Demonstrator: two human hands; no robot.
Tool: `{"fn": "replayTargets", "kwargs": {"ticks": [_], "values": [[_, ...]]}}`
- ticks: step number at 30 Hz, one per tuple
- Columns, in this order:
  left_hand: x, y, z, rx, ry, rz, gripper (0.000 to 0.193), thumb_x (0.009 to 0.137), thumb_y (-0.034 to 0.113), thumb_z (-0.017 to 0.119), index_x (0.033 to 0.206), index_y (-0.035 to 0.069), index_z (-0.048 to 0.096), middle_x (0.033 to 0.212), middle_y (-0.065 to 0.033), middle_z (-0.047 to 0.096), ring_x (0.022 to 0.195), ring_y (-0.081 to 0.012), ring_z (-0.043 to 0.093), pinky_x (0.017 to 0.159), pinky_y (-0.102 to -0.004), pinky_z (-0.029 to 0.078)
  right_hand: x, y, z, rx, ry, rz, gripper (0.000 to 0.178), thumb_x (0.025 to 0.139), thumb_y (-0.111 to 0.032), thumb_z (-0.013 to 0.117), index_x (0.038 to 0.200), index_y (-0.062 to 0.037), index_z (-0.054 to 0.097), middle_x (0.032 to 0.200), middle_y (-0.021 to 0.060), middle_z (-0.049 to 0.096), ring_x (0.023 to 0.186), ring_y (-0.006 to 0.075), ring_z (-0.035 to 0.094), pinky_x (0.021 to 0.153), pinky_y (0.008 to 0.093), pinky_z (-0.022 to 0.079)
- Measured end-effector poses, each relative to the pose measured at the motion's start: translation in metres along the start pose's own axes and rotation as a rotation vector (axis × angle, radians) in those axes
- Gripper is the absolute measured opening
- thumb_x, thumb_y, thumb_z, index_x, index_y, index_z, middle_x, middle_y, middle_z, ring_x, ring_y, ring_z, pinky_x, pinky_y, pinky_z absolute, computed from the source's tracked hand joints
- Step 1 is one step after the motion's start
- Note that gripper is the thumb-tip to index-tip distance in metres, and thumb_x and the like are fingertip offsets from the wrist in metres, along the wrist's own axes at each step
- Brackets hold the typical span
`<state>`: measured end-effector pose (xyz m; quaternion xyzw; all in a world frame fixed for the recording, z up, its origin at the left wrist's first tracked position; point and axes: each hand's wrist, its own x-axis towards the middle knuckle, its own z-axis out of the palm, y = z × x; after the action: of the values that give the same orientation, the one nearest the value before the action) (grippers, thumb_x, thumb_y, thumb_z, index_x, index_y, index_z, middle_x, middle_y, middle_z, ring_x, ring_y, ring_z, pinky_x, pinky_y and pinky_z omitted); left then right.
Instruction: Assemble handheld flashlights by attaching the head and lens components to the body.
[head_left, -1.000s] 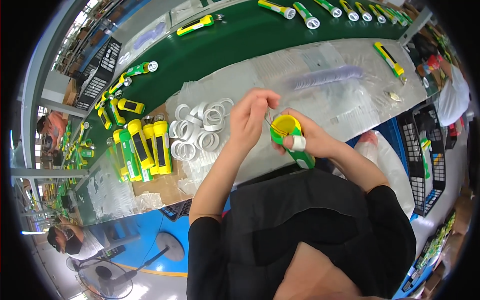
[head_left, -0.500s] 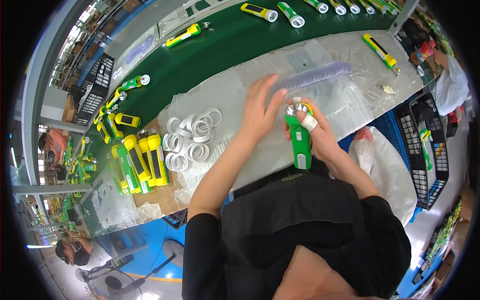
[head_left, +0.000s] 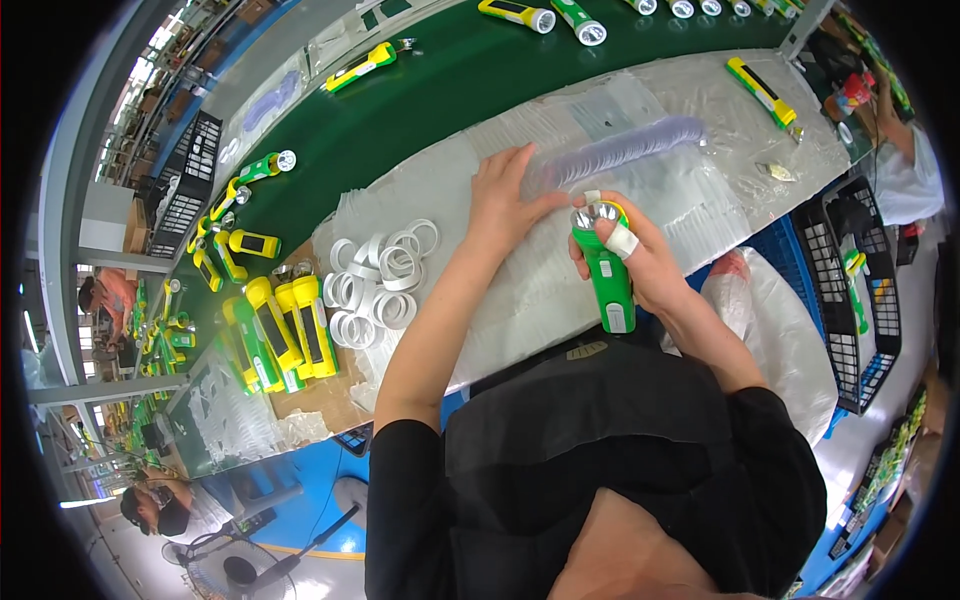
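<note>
My right hand (head_left: pixel 645 265) is wrapped round a green flashlight (head_left: pixel 609 285), white tape on its thumb and a finger. The flashlight's shiny reflector end, with a yellow edge, points away from me; its body slants toward my apron. My left hand (head_left: pixel 503 205) is open over the covered bench, fingers stretched and thumb reaching toward the flashlight's head. Beside those fingertips starts a long row of thin clear discs (head_left: pixel 630 148), nested on edge. Whether the fingers touch a disc I cannot tell. White rings (head_left: pixel 385 280) lie heaped left of my left forearm.
Several yellow and green flashlights (head_left: pixel 290 325) stand grouped at the left. More lie along the green belt (head_left: pixel 440 100) beyond the bench. One yellow flashlight (head_left: pixel 762 92) rests at the far right. A black crate (head_left: pixel 850 300) is at the right, near a co-worker's arm (head_left: pixel 893 130).
My left hand has shifted a little left, its fingers beside the disc row. The flashlight's lower end has swung slightly right in my right hand. A co-worker has come further into view at the right.
</note>
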<state>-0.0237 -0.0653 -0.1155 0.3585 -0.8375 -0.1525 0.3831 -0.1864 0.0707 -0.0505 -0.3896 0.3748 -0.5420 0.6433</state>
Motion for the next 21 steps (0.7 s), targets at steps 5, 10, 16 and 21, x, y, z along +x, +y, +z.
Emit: {"fn": "replayTargets", "kwargs": {"ticks": [5,10,16,21], "values": [[-0.005,-0.014,0.004,0.068,-0.1,0.037,0.054,0.076,0.023,0.079,0.124,0.006,0.06,0.115,-0.0127,0.062,0.108,-0.031,0.055,0.089,-0.0384,0.047,0.003,0.0,0.008,-0.003,-0.031,-0.002,0.046,0.096,-0.037,0.057,0.126,-0.0038,0.049,0.087,0.0131,0.059,0.071,0.0187,0.057,0.065,0.0298,0.047],[-0.005,0.039,-0.046,-0.463,-0.037,-0.211,0.047,0.081,0.016,0.071,0.126,0.005,0.061,0.109,-0.0106,0.06,0.104,-0.027,0.055,0.088,-0.035,0.044,0.0,-0.001,0.008,0.012,-0.038,0.012,0.048,0.095,-0.037,0.059,0.126,-0.0031,0.048,0.089,0.0125,0.06,0.073,0.0184,0.059,0.066,0.0306,0.048],[-0.038,0.079,-0.088,-0.131,-0.007,0.202,0.035,0.093,0.014,0.051,0.125,0.005,0.063,0.115,-0.0141,0.055,0.105,-0.0311,0.051,0.09,-0.0385,0.042,0.007,-0.003,0.034,-0.076,-0.166,-0.021,0.053,0.093,-0.042,0.062,0.125,-0.0021,0.048,0.093,0.0078,0.061,0.074,0.0172,0.064,0.064,0.0284,0.052],[-0.055,0.07,-0.091,-0.166,0.066,0.277,0.037,0.095,0.017,0.044,0.121,-0.001,0.063,0.116,-0.0164,0.057,0.107,-0.0331,0.052,0.093,-0.0413,0.042,0.012,0.001,0.043,-0.105,-0.32,0.072,0.041,0.095,-0.03,0.06,0.123,-0.0027,0.049,0.095,0.0097,0.061,0.076,0.0158,0.063,0.064,0.029,0.052]]}}
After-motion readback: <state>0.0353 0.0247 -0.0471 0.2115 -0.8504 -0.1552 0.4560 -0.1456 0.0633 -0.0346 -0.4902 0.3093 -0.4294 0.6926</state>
